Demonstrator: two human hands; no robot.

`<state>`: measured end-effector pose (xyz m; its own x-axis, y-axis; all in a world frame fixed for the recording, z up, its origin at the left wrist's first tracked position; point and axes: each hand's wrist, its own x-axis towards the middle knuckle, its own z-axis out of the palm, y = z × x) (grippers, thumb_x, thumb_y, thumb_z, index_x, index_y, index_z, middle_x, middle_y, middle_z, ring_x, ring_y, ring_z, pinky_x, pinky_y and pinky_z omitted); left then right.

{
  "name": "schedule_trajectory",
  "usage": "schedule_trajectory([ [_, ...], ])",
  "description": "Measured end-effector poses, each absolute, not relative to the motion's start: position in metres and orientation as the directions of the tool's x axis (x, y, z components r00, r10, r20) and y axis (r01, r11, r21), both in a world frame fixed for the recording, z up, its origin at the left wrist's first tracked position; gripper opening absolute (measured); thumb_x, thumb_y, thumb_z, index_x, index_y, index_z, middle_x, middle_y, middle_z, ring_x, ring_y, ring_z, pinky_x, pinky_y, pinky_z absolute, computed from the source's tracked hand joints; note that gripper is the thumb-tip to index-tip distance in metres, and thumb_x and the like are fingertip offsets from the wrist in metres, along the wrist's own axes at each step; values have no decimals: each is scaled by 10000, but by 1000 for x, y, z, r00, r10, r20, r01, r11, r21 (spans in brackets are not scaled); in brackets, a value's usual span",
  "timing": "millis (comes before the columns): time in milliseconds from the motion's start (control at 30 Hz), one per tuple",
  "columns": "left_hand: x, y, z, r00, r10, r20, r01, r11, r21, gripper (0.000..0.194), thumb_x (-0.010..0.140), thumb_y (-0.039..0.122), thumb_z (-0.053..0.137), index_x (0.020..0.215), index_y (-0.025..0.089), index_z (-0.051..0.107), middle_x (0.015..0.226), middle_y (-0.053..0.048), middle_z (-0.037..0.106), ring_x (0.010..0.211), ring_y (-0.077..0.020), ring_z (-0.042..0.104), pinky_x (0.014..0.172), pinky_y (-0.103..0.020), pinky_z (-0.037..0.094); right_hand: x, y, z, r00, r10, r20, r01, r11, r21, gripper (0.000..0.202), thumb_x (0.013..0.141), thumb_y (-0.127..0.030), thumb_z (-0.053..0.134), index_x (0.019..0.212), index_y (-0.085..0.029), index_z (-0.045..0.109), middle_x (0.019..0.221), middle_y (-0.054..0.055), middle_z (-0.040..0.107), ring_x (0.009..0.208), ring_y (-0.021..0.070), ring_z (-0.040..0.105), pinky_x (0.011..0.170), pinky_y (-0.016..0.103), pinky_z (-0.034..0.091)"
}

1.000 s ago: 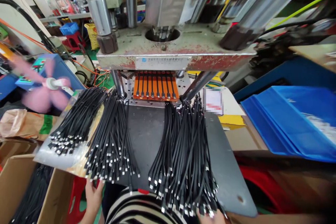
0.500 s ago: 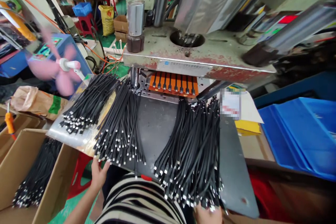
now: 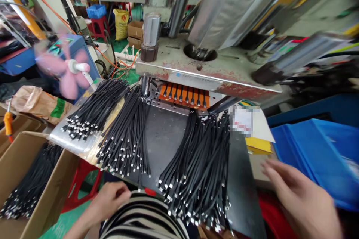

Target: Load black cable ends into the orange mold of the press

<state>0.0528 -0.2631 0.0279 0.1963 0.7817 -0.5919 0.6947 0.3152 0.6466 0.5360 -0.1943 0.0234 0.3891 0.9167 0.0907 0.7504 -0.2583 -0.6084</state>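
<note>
My left hand (image 3: 110, 198) is just below the table's front edge, near my striped top. Its fingers are loosely curled in, and nothing shows in them. My right hand (image 3: 304, 196) is raised to the right of the table, slightly blurred, with fingers stretched out and empty. Between the hands, black flat cables with silver plug ends lie on a dark table plate (image 3: 165, 138). One spread is at the right (image 3: 196, 168), another left of the middle (image 3: 123, 145), a third at the far left (image 3: 94, 106). Several cable ends sit in an orange mould (image 3: 183, 96) under the press.
The press's heavy plate (image 3: 209, 78) overhangs the mould. A pink fan (image 3: 71, 71) spins at the left. A cardboard box (image 3: 53, 190) of cables stands lower left, beside a red stool (image 3: 81, 186). Blue plastic sheets (image 3: 314, 153) and a yellow packet (image 3: 258, 145) are at the right.
My right hand has moved from the front ends of the right cable spread up and out to the right. My left hand has left the table edge, and its fingers have curled. The view has shifted slightly.
</note>
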Motion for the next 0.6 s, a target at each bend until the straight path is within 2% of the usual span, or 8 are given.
schedule_trajectory([
  [67, 78, -257, 29, 346, 723, -598, 413, 454, 789, 453, 828, 581, 485, 837, 167, 669, 722, -48, 659, 680, -167, 595, 640, -254, 427, 496, -143, 48, 140, 986, 88, 689, -33, -724, 370, 803, -488, 552, 1012, -201, 656, 1002, 145, 694, 881, 236, 659, 790, 366, 501],
  [133, 99, -254, 22, 337, 706, -623, 211, 588, 781, 565, 760, 670, 511, 789, 129, 669, 625, -48, 632, 568, -136, 548, 597, -249, 419, 441, -93, 64, -142, 978, 154, 625, 209, -752, 347, 836, -441, 535, 1035, -181, 650, 987, 103, 698, 866, 211, 657, 793, 357, 512],
  [200, 113, -253, 12, 276, 700, -659, 105, 659, 745, 668, 694, 767, 484, 678, 118, 641, 521, -45, 588, 455, -110, 481, 524, -246, 394, 385, -51, 72, -363, 912, 193, 578, 383, -721, 265, 860, -359, 526, 1008, -184, 657, 981, 66, 697, 852, 181, 651, 768, 318, 513],
  [300, 117, -250, 4, 179, 731, -658, 39, 663, 748, 763, 619, 871, 405, 620, 132, 592, 488, -63, 586, 387, -107, 453, 438, -238, 356, 325, -6, 76, -518, 831, 202, 486, 480, -730, 197, 837, -229, 553, 989, -161, 659, 942, 52, 704, 810, 159, 658, 752, 288, 517],
  [367, 112, -246, 12, 128, 757, -640, 91, 634, 768, 796, 638, 882, 349, 681, 129, 603, 491, -64, 596, 363, -103, 442, 398, -222, 318, 308, 9, 78, -523, 818, 240, 438, 500, -747, 216, 830, -187, 557, 1022, -151, 649, 964, 57, 704, 840, 158, 664, 793, 293, 515],
  [467, 99, -238, 44, 186, 728, -660, 326, 588, 740, 801, 755, 816, 249, 831, 124, 644, 509, -49, 616, 345, -94, 427, 376, -202, 285, 315, 11, 83, -372, 834, 407, 399, 540, -741, 246, 852, -199, 538, 1076, -153, 629, 1095, 75, 670, 990, 166, 634, 886, 302, 484],
  [533, 90, -226, 73, 354, 660, -663, 461, 494, 737, 715, 836, 723, 261, 905, 140, 669, 580, -53, 659, 378, -96, 458, 395, -198, 314, 336, 2, 84, -255, 837, 485, 426, 547, -720, 244, 870, -251, 531, 1074, -158, 627, 1170, 85, 634, 1038, 174, 612, 901, 302, 475],
  [600, 84, -205, 100, 571, 566, -594, 490, 345, 801, 556, 887, 603, 340, 1003, 173, 673, 692, -54, 703, 427, -101, 503, 430, -202, 357, 363, -12, 83, -206, 871, 446, 527, 483, -699, 246, 893, -306, 504, 1048, -164, 634, 1114, 87, 655, 957, 178, 639, 843, 301, 496],
])
